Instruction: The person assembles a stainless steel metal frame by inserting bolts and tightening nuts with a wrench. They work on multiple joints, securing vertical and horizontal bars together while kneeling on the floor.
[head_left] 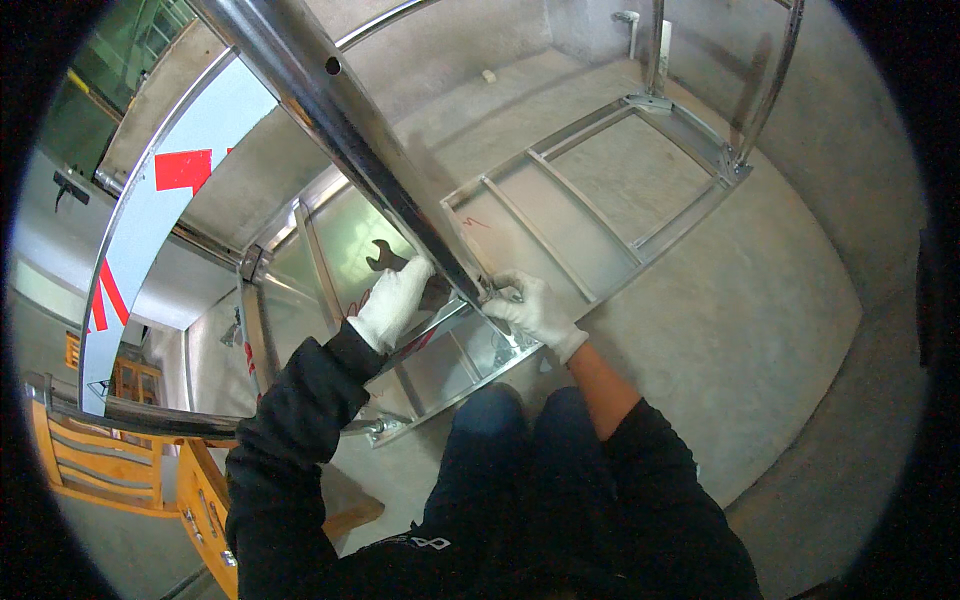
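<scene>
Both my hands wear white gloves. My left hand [393, 300] is closed around a dark open-ended wrench [384, 258] whose jaw points up and left. My right hand [532, 308] pinches a small fitting at the foot of a slanted shiny metal post [340, 110], where the post meets the metal frame [560, 255] lying on the floor. The two hands sit on either side of that joint. What my right fingers grip is too small to make out.
The frame has several cross bars and an upright corner [740, 150] at the far right, on a grey concrete floor [760, 330]. A wooden chair [110, 460] stands at lower left. A pale panel with red marks [170, 175] curves along the left.
</scene>
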